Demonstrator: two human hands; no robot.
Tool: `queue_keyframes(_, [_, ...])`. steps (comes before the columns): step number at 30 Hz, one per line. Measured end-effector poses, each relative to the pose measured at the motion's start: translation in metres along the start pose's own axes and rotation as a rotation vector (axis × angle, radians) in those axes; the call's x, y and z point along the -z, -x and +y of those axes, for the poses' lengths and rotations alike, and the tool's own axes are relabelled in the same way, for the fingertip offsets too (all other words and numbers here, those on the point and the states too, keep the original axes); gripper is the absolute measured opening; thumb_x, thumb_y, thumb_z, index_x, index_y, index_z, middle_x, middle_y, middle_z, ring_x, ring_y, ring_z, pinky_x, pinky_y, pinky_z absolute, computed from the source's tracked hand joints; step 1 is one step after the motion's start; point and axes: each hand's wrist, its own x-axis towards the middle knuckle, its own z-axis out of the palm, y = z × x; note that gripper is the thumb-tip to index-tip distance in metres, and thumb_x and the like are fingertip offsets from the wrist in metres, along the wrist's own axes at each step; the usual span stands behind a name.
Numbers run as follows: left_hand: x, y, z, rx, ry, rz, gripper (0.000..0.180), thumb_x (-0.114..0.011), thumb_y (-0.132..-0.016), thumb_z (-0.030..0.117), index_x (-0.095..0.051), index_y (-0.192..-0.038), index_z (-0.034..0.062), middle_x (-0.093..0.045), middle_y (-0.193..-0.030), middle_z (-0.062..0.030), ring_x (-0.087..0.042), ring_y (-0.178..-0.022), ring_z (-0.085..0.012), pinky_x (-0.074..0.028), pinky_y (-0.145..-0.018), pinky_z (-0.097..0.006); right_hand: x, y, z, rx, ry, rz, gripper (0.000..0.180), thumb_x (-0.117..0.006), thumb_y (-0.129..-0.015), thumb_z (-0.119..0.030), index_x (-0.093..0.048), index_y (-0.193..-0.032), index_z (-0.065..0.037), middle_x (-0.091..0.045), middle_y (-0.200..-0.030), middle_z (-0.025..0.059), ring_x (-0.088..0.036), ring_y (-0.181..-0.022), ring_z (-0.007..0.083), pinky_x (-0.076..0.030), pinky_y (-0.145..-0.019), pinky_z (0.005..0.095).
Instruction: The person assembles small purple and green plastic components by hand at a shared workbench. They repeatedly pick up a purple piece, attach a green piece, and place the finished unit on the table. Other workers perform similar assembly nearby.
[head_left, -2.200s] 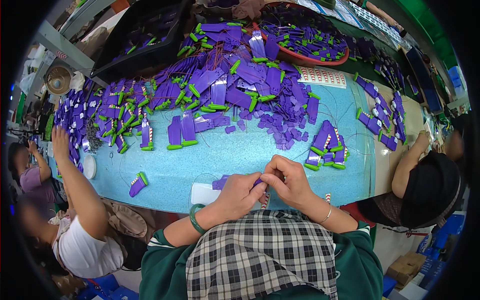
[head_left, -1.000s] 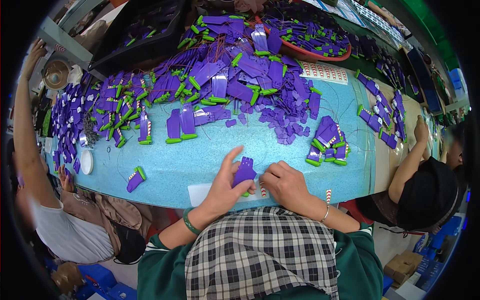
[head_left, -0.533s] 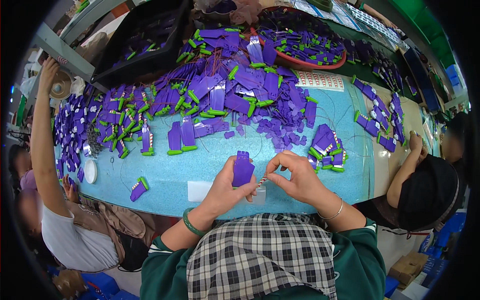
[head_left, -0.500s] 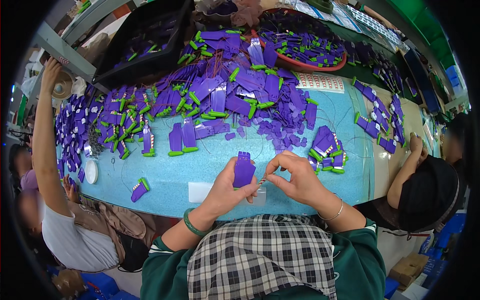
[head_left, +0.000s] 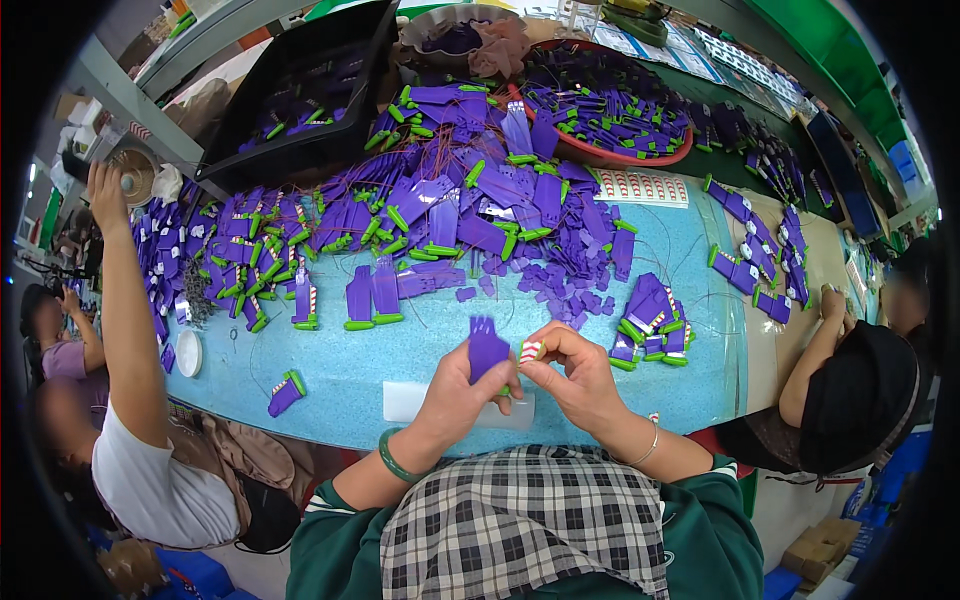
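My left hand (head_left: 445,398) grips a flat purple plastic piece (head_left: 487,352) with a slotted top edge, held upright between thumb and fingers. A bit of green shows low on it, mostly behind my fingers. Close on its right, my right hand (head_left: 582,385) pinches a small sticker with red and white chevrons (head_left: 531,351) between thumb and forefinger. Whether the sticker touches the purple piece, I cannot tell. Under my hands lies a pale backing strip (head_left: 402,403). A single purple piece with a green end (head_left: 286,393) rests to the left on the blue tabletop (head_left: 345,360).
Purple-and-green pieces with thin wires form a large pile (head_left: 440,210) across the far side. Behind stand a black tray (head_left: 215,160) and a red basket (head_left: 655,158). A striped sticker sheet (head_left: 640,188), a small stack (head_left: 650,320) and a white dish (head_left: 188,354) lie around. People sit on both sides.
The chevron sticker has turned from edge-on to face up and moved up beside the purple piece in my right hand. My left hand keeps its grip. The whole view has shifted slightly.
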Motion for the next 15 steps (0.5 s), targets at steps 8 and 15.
queue_keyframes(8, [0.004,0.001,-0.002,0.139,0.38,-0.123,0.044,-0.042,-0.091,0.004,-0.034,-0.134,0.012,-0.047,-0.125,-0.0073,-0.053,-0.113,-0.0184,-0.054,-0.089,-0.043,-0.006,-0.001,0.01,-0.148,-0.092,0.0,0.01,-0.068,-0.084,-0.007,-0.06,-0.087,-0.002,-0.06,-0.078,0.001,-0.054,-0.071,0.0081,-0.045,-0.067,0.0242])
queue_keyframes(15, [0.006,0.001,-0.005,0.133,0.416,-0.168,0.048,-0.041,-0.089,0.002,-0.032,-0.136,0.0123,-0.047,-0.125,-0.0072,-0.053,-0.114,-0.0187,-0.052,-0.092,-0.044,-0.007,0.0,0.012,-0.12,0.055,0.018,0.012,-0.071,-0.081,-0.007,-0.06,-0.083,-0.002,-0.058,-0.074,0.0026,-0.054,-0.07,0.0105,-0.045,-0.066,0.0258])
